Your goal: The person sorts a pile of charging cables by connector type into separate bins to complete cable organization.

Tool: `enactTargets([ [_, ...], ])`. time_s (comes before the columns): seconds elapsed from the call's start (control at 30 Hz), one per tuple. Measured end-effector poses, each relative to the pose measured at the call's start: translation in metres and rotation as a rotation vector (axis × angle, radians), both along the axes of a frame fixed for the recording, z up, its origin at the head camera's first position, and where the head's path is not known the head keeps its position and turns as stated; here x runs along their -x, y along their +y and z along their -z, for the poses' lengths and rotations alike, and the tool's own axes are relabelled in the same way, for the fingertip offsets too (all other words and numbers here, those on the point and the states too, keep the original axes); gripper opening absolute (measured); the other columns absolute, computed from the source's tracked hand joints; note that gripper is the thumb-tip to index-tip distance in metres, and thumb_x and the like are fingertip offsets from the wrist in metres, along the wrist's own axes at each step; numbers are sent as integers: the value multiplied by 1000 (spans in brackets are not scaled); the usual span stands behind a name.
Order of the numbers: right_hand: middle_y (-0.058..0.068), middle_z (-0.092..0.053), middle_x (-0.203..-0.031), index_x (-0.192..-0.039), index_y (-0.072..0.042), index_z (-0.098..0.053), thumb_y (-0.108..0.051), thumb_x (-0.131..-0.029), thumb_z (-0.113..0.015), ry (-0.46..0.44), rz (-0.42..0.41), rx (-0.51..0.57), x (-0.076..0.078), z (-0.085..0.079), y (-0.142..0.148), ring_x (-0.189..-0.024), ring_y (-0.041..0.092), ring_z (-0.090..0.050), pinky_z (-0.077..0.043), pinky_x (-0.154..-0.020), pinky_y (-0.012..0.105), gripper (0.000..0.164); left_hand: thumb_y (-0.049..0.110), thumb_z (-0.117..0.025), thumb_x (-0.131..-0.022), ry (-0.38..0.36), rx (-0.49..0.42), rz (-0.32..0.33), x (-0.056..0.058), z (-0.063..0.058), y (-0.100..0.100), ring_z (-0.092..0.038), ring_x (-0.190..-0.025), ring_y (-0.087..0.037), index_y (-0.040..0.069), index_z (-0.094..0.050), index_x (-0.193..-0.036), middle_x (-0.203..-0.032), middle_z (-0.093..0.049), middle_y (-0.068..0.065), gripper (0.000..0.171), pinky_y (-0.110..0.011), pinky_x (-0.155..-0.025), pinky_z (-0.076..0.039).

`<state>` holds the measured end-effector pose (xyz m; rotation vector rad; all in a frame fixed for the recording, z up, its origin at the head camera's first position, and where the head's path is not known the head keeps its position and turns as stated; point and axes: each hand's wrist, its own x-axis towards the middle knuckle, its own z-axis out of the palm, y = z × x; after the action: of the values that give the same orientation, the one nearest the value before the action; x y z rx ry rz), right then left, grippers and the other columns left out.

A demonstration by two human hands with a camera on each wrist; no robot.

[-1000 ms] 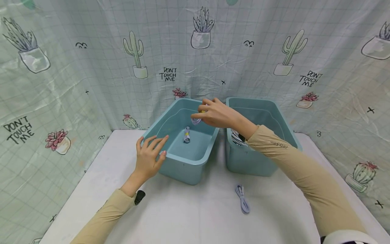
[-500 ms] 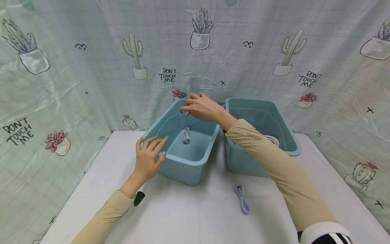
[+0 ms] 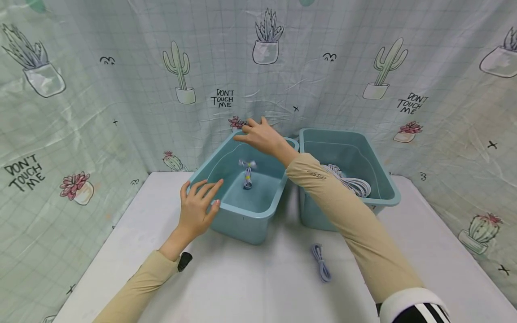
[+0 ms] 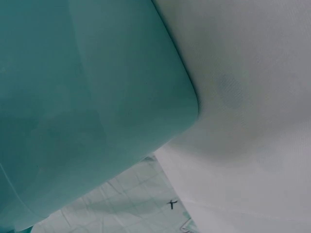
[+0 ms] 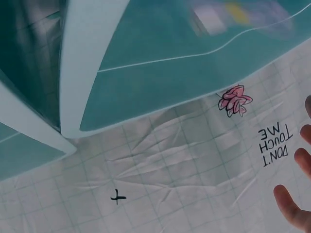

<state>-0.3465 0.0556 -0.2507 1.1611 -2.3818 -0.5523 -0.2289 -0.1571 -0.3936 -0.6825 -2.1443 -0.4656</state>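
Note:
My right hand (image 3: 262,138) is over the back of the left blue bin (image 3: 242,228), fingers spread and holding nothing. Below it, inside the bin, a blurred cable bundle (image 3: 247,164) with a yellow band is in mid-fall; the right wrist view catches the same cable bundle (image 5: 235,13), its pale plug end showing. A second banded cable bundle (image 3: 247,180) lies on the bin's floor. At the near left corner of that bin, my left hand (image 3: 195,211) rests with fingers loosely extended along the rim. Only the bin's outer wall (image 4: 107,87) fills the left wrist view.
Beside it on the right stands another blue bin (image 3: 343,140) with several white and striped cables (image 3: 353,184), partly behind my right sleeve. One loose coiled cable (image 3: 321,264) lies on the white table (image 3: 262,287) in front. A patterned curtain (image 3: 238,45) hangs behind.
My right hand has moved left and back over the left bin and let go of the cable bundle, which drops inside. The left hand has stayed in place.

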Motion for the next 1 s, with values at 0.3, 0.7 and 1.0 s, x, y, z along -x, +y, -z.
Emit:
enactTargets([
  [0.3,6,-57,-113,-120,-24,-55,-14,-89,-54,-78,17,74,-4,4,19,-101,27,-47,-41,-86,54,33,51,-17,-93,-10,7,-1,1,0,1,-49,-107,-34,15,-52,-126,-108,-63,-8,60,-62,-96,-17],
  [0.7,5,-59,-105,-111,-20,-60,-20,-85,-59,-144,1,152,-34,-2,59,-92,25,-46,-43,-69,45,26,51,-18,-93,-1,7,-7,2,1,0,-50,-106,-34,16,-52,-127,-106,-63,-9,59,-62,-95,-18],
  [1.0,5,-60,-102,-107,-19,-62,-19,-81,-65,-76,-98,181,-63,3,88,-85,23,-44,-35,-56,36,26,52,-17,-93,-1,4,-11,4,3,0,-50,-106,-34,17,-51,-127,-106,-63,-9,60,-62,-96,-17],
])
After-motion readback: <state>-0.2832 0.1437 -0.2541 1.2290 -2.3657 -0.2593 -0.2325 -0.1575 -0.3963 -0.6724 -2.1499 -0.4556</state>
